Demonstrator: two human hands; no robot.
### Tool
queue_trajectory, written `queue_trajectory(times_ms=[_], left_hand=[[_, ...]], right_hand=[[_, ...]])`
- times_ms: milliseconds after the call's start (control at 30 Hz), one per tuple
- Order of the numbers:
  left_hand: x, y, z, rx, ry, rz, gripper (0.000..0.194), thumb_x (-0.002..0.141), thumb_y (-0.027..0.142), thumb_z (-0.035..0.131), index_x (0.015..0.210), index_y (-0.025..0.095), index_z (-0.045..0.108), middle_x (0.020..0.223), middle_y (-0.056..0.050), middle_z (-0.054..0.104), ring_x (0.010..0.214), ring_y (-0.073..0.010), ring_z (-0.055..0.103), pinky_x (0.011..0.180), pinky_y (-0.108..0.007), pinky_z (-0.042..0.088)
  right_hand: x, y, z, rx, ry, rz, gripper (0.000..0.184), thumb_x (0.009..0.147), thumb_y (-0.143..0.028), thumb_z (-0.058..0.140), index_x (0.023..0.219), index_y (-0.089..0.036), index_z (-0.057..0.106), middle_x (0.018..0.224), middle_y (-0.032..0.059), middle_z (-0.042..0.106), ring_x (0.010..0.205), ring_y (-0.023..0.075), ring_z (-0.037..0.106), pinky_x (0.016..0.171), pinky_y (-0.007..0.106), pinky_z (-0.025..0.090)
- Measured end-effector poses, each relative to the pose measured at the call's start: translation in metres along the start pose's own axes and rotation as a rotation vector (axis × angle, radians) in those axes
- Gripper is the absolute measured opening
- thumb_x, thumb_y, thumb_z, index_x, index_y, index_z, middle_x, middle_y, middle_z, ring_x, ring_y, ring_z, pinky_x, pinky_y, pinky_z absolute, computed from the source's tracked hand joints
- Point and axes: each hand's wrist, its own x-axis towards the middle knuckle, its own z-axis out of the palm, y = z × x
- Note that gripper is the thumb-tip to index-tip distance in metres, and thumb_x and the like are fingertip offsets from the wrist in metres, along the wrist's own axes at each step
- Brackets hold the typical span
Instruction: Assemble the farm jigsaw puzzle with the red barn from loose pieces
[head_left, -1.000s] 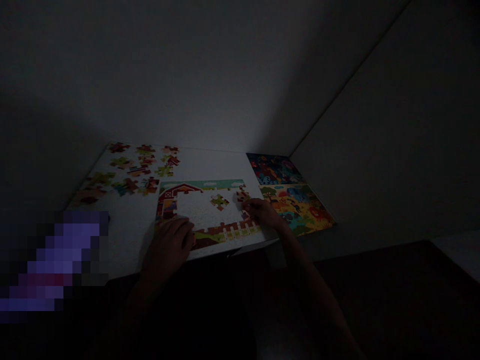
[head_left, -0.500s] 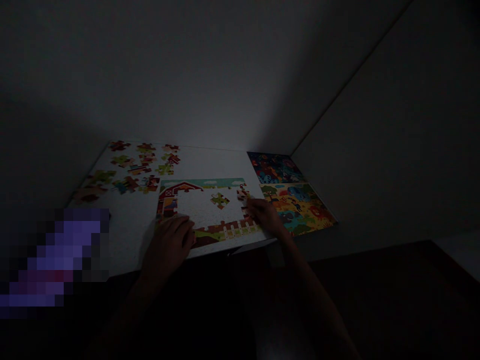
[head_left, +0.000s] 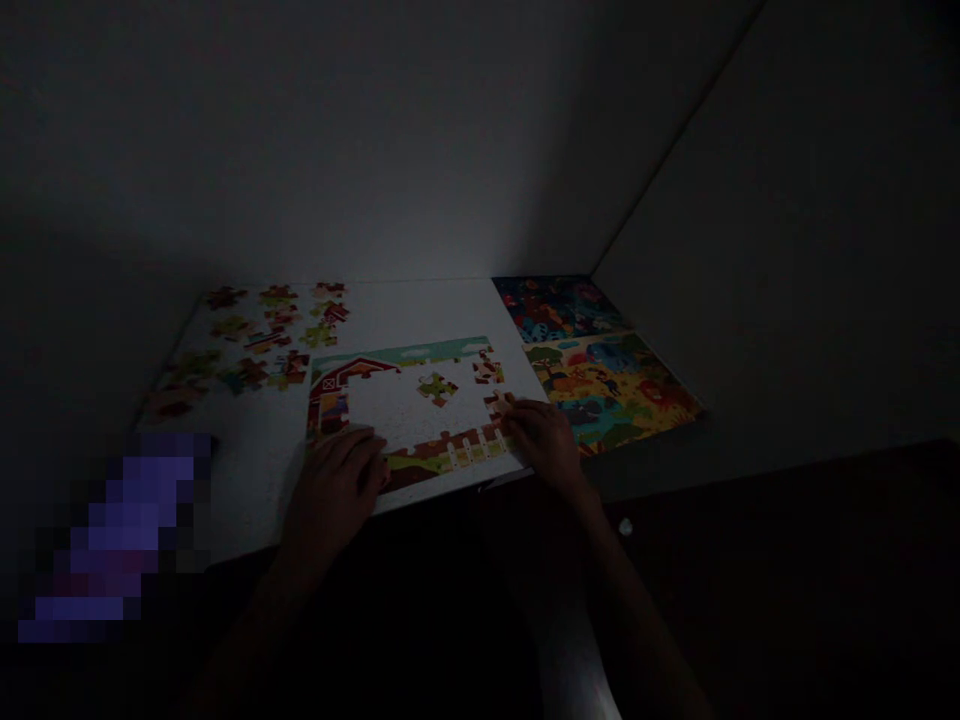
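A farm jigsaw puzzle (head_left: 442,452) lies on the white table, its border partly assembled round a bare middle. My left hand (head_left: 334,490) rests with its fingers laid over the lower left corner. At the right side, my right hand (head_left: 544,440) has its fingertips closed on a puzzle piece (head_left: 498,403); the fingers hide part of it. Just above sits another piece (head_left: 487,368), near the right border. One loose green piece (head_left: 437,388) lies inside the frame, touched by neither hand.
Several loose pieces (head_left: 261,340) are spread over the left of the white table (head_left: 420,310). Two finished-looking puzzles, a dark blue one (head_left: 559,307) and a yellow animal one (head_left: 611,385), lie at the right. A wall (head_left: 337,150) stands behind. The scene is dim.
My right hand has moved slightly down along the puzzle's right side, uncovering the piece above it. My left hand stays at the lower left corner. The camera view has shifted slightly.
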Motion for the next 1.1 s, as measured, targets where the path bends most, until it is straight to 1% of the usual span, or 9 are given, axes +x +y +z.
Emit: queue_trajectory(times_ms=[100, 233, 400, 500, 567, 733, 833, 933, 1100], left_hand=[[0.003, -0.001, -0.005, -0.007, -0.048, -0.025, 0.035, 0.098, 0.037, 0.042, 0.106, 0.018, 0.07, 0.116, -0.011, 0.069, 0.11, -0.0279, 0.063, 0.101, -0.047, 0.049], [0.013, 0.0, -0.011, 0.003, -0.152, -0.057, 0.036, 0.097, 0.039, 0.041, 0.11, 0.02, 0.069, 0.118, -0.009, 0.069, 0.109, -0.0277, 0.064, 0.1, -0.047, 0.05], [0.045, 0.018, -0.01, 0.082, -0.21, 0.015, 0.038, 0.098, 0.038, 0.04, 0.114, 0.02, 0.069, 0.123, -0.01, 0.068, 0.112, -0.0288, 0.064, 0.101, -0.049, 0.05], [0.075, 0.034, 0.003, 0.053, -0.275, 0.092, 0.036, 0.098, 0.035, 0.042, 0.119, 0.023, 0.068, 0.127, -0.007, 0.066, 0.116, -0.0259, 0.062, 0.102, -0.044, 0.051], [0.098, 0.043, 0.017, 0.005, -0.318, 0.159, 0.035, 0.098, 0.031, 0.042, 0.121, 0.02, 0.066, 0.127, -0.009, 0.065, 0.119, -0.0246, 0.06, 0.106, -0.042, 0.048], [0.146, 0.054, 0.05, -0.001, -0.377, 0.23, 0.036, 0.097, 0.026, 0.046, 0.128, 0.018, 0.062, 0.134, -0.01, 0.061, 0.125, -0.0248, 0.056, 0.11, -0.042, 0.044], [0.159, 0.057, 0.062, 0.04, -0.391, 0.234, 0.037, 0.097, 0.027, 0.047, 0.131, 0.018, 0.059, 0.138, -0.011, 0.059, 0.128, -0.0258, 0.054, 0.11, -0.043, 0.043], [0.163, 0.059, 0.068, 0.07, -0.431, 0.248, 0.036, 0.098, 0.03, 0.048, 0.13, 0.017, 0.059, 0.139, -0.012, 0.059, 0.129, -0.0261, 0.053, 0.109, -0.043, 0.043], [0.167, 0.061, 0.071, 0.077, -0.448, 0.311, 0.028, 0.099, 0.03, 0.047, 0.12, 0.019, 0.062, 0.128, -0.01, 0.065, 0.122, -0.0247, 0.057, 0.106, -0.042, 0.045]], right_hand=[[0.0, -0.001, 0.001, -0.027, 0.012, -0.011, 0.021, 0.095, -0.034, 0.057, 0.103, -0.025, 0.074, 0.114, 0.0077, 0.072, 0.107, 0.0263, 0.063, 0.095, 0.044, 0.048], [0.0, -0.003, -0.001, -0.033, 0.018, -0.006, 0.019, 0.095, -0.033, 0.058, 0.104, -0.026, 0.073, 0.115, 0.0069, 0.072, 0.106, 0.0257, 0.064, 0.093, 0.044, 0.048], [0.001, -0.002, 0.0, -0.023, 0.014, -0.002, 0.018, 0.096, -0.033, 0.059, 0.105, -0.024, 0.072, 0.118, 0.0068, 0.071, 0.108, 0.025, 0.063, 0.094, 0.042, 0.047], [0.0, -0.001, 0.001, -0.024, 0.027, -0.002, 0.019, 0.096, -0.034, 0.058, 0.104, -0.024, 0.072, 0.117, 0.0074, 0.071, 0.108, 0.0243, 0.062, 0.095, 0.041, 0.046], [-0.001, -0.001, 0.001, -0.023, 0.031, -0.002, 0.02, 0.097, -0.034, 0.057, 0.105, -0.024, 0.072, 0.116, 0.0074, 0.071, 0.107, 0.0243, 0.062, 0.095, 0.041, 0.046], [-0.001, -0.001, 0.001, -0.016, 0.021, -0.006, 0.021, 0.097, -0.034, 0.057, 0.107, -0.024, 0.072, 0.116, 0.0077, 0.071, 0.107, 0.0242, 0.062, 0.095, 0.042, 0.045], [-0.001, 0.0, 0.002, -0.005, 0.009, -0.019, 0.022, 0.098, -0.034, 0.055, 0.111, -0.024, 0.071, 0.119, 0.0077, 0.07, 0.109, 0.024, 0.061, 0.095, 0.042, 0.045], [0.0, 0.0, 0.002, 0.004, -0.005, -0.022, 0.023, 0.098, -0.034, 0.055, 0.111, -0.024, 0.071, 0.119, 0.0075, 0.07, 0.11, 0.0239, 0.062, 0.095, 0.041, 0.044], [0.0, 0.0, 0.002, 0.002, -0.015, -0.011, 0.023, 0.098, -0.034, 0.054, 0.111, -0.024, 0.071, 0.12, 0.0074, 0.07, 0.11, 0.0245, 0.061, 0.095, 0.042, 0.043]])
